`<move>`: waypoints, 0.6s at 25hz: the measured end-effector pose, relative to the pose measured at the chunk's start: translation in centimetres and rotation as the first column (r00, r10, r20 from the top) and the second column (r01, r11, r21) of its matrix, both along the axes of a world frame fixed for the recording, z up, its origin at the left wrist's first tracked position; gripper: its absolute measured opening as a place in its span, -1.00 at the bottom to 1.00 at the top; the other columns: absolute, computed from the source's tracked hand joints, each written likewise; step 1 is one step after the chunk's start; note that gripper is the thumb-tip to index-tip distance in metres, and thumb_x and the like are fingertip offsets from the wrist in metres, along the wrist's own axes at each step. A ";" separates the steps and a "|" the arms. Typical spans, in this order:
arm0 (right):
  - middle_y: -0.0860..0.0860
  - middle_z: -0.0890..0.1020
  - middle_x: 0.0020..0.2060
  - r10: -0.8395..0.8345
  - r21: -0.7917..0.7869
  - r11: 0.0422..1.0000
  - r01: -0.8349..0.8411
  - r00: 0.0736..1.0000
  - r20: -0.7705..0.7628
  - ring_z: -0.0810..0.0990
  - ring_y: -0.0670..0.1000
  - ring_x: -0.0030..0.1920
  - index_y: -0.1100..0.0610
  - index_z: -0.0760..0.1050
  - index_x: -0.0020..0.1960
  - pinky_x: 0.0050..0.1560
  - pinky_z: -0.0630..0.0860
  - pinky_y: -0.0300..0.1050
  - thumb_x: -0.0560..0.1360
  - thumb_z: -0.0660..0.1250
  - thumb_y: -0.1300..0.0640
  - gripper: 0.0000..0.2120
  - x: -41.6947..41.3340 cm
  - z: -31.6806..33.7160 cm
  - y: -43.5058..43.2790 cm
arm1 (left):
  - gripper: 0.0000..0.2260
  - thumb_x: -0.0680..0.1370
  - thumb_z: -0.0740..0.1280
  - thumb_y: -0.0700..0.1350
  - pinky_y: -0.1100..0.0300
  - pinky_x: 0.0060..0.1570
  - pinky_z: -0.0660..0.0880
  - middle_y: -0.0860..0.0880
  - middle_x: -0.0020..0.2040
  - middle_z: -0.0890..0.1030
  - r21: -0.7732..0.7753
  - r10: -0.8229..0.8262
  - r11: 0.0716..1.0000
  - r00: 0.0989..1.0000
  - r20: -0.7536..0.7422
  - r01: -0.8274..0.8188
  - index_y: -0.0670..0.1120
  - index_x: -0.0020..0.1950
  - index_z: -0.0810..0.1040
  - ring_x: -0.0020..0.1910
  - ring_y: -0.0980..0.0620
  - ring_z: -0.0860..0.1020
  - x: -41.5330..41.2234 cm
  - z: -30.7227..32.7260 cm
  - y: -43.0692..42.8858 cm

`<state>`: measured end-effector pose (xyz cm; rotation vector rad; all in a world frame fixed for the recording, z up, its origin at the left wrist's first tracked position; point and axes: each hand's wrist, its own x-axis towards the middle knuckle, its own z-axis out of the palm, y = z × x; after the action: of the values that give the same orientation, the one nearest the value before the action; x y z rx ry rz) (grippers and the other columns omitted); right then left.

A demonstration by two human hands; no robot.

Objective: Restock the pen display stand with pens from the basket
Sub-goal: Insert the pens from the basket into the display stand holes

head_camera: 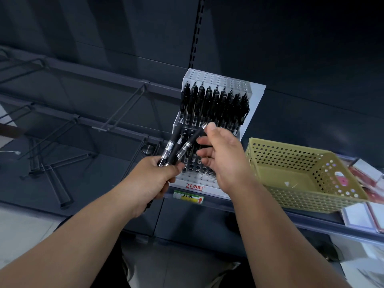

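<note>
Head view, only one available: the pen display stand (pixel 216 129) sits on the shelf edge (pixel 270 213), white perforated body, red logo strip along its front. Its upper rows are packed with black pens; the lower front rows show mostly empty holes, with only a few pens seated there, partly hidden by the hands. The basket (pixel 303 173), yellow-green and perforated, stands just to the right of the stand and looks empty apart from what might be a small scrap on its floor. Judgement: restock is well along, supply appears to be out of the basket and in hand, what remains is filling the front rows. The left hand (pixel 158 175) is closed in a fist around a small bunch of pens (pixel 176 148), roughly three, fanned out and pointing up toward the stand. The right hand (pixel 220 154) is partly open: thumb and forefinger pinch the upper end of one pen from that bunch near the stand's middle rows, the other fingers loosely curled and spread, not touching the stand as far as can be seen. Whether that pen is clear of the left fist cannot be told. Left of the stand, bare hooks (pixel 116 113) hang off the dark rack; some packaged goods (pixel 365 173) lie beyond the basket.
</note>
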<state>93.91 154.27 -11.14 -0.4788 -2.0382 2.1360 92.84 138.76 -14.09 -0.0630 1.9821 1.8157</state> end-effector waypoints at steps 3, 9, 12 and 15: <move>0.01 0.59 -0.21 0.040 0.013 0.999 -0.040 0.999 -0.004 0.54 -0.08 -0.29 0.11 0.54 -0.02 -0.23 0.51 -0.19 0.60 0.28 0.09 -0.89 0.8 0.2 0.3 | -0.84 0.50 0.39 -0.13 0.32 -0.59 0.25 0.01 -0.39 0.51 -0.013 -0.042 0.999 0.999 -0.004 0.042 -0.16 0.04 0.60 -0.54 0.12 0.33 0.7 0.7 0.4; 0.07 0.58 -0.24 -0.163 -0.251 0.954 0.162 0.986 0.018 0.55 -0.06 -0.32 0.23 0.50 -0.02 -0.26 0.54 -0.19 0.62 0.22 0.19 -0.86 2.2 -0.8 2.8 | -0.88 0.51 0.39 -0.15 0.33 -0.62 0.25 -0.10 -0.19 0.69 0.172 0.108 0.977 0.988 0.106 -0.125 -0.13 0.03 0.54 -0.50 0.12 0.39 0.9 0.9 0.0; 0.11 0.60 -0.21 -0.144 -0.378 0.913 0.155 0.988 0.056 0.59 -0.02 -0.28 0.26 0.48 -0.01 -0.21 0.56 -0.16 0.63 0.19 0.21 -0.86 3.0 -1.8 3.2 | -0.96 0.52 0.37 -0.21 0.34 -0.61 0.25 -0.12 -0.19 0.67 0.231 0.154 0.957 0.982 0.112 -0.176 -0.11 -0.05 0.56 -0.50 0.13 0.37 0.8 1.0 0.3; 0.08 0.63 -0.02 -0.228 -0.248 0.932 0.266 0.958 0.172 0.65 0.01 -0.13 0.20 0.49 0.12 -0.09 0.62 -0.08 0.61 0.27 0.16 -0.85 3.2 -3.6 3.6 | -0.95 0.53 0.37 -0.21 0.32 -0.58 0.26 -0.09 -0.24 0.64 0.204 0.216 0.952 0.973 0.078 -0.228 -0.08 -0.11 0.55 -0.48 0.13 0.36 0.6 0.8 0.7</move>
<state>97.15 157.83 -14.72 -0.8964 -1.6458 2.2817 93.43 139.41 -13.29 -0.2774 1.7916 2.1341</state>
